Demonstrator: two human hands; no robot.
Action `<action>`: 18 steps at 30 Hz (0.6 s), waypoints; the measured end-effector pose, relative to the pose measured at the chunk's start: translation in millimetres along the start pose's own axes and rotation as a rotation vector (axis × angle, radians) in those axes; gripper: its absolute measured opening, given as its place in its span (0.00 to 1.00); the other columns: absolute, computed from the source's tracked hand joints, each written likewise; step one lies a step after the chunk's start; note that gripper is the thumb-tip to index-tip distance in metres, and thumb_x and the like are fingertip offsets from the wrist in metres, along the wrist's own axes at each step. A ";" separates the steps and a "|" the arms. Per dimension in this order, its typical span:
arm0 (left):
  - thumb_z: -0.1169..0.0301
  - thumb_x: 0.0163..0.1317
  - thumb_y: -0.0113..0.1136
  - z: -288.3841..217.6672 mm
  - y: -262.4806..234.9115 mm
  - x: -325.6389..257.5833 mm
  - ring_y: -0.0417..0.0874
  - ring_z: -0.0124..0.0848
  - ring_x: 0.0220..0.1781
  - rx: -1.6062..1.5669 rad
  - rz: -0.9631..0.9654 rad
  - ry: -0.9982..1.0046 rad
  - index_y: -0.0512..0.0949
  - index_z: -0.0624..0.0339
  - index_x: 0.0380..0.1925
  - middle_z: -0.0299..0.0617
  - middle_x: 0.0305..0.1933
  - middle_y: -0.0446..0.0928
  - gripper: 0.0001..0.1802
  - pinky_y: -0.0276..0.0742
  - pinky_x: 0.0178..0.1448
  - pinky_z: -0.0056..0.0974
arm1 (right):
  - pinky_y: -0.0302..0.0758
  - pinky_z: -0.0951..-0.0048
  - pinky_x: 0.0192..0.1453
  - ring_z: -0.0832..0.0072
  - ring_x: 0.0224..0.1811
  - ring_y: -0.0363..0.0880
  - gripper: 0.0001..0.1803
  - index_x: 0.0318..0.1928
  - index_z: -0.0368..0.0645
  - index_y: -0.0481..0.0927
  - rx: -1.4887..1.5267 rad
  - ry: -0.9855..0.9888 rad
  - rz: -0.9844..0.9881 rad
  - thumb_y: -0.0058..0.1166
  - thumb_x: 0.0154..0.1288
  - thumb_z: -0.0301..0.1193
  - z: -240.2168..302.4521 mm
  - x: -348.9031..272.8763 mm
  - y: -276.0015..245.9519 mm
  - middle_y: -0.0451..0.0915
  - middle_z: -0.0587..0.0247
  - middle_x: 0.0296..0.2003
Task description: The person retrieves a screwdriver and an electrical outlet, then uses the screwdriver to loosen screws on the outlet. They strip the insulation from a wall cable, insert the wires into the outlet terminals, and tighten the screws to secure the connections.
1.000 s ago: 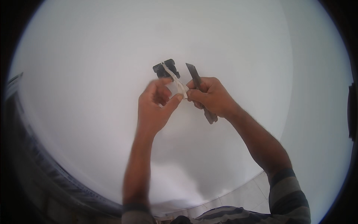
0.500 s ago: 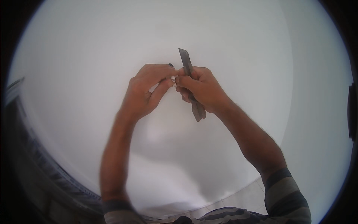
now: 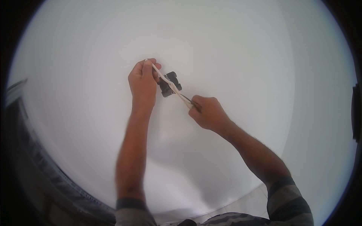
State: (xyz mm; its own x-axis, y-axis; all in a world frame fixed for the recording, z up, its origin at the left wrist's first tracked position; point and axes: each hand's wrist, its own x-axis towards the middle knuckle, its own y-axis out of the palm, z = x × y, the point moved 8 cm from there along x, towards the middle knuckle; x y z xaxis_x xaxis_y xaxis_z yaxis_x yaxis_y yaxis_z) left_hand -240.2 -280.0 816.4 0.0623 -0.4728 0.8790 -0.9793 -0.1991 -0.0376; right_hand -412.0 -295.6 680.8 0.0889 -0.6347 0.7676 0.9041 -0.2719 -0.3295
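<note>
Above a white tabletop, the left hand and right hand each grasp one end of a pale strip, stretched across a small dark object.

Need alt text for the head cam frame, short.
Over a plain white table, the person's left hand and right hand hold the two ends of a thin whitish strip stretched between them. A small dark object sits on the table just under the strip; what it is cannot be told. Both forearms enter from the lower edge.
</note>
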 end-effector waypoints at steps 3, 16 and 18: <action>0.65 0.80 0.50 -42.0 -9.6 -4.3 0.72 0.20 0.32 0.032 -0.026 -0.008 0.82 0.66 0.46 0.38 0.39 0.83 0.16 0.74 0.41 0.30 | 0.77 0.50 0.38 0.49 0.29 0.81 0.11 0.31 0.36 0.78 -0.235 -0.010 0.099 0.57 0.63 0.32 -36.8 -57.9 -5.5 0.81 0.47 0.26; 0.85 0.64 0.66 -265.6 23.6 -142.7 0.84 0.28 0.42 0.243 0.091 0.416 0.83 0.63 0.45 0.39 0.41 0.85 0.11 0.83 0.48 0.36 | 0.84 0.56 0.42 0.52 0.35 0.87 0.13 0.37 0.44 0.86 -0.291 0.483 0.622 0.65 0.65 0.41 -40.9 -454.0 -158.0 0.87 0.52 0.32; 0.87 0.60 0.67 -310.7 38.6 -188.7 0.86 0.32 0.43 0.538 0.063 0.864 0.83 0.61 0.42 0.40 0.41 0.86 0.13 0.84 0.48 0.38 | 0.84 0.53 0.43 0.51 0.36 0.88 0.11 0.35 0.45 0.87 -0.359 0.557 0.625 0.66 0.60 0.39 -63.6 -540.2 -183.2 0.87 0.51 0.31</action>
State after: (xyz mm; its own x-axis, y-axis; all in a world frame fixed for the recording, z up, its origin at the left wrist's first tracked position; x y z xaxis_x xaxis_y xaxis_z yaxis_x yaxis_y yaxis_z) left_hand -349.6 68.2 796.8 -0.3554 0.2431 0.9025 -0.7462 -0.6553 -0.1174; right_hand -652.3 51.2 291.6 0.2202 -0.9744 0.0458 0.5664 0.0895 -0.8193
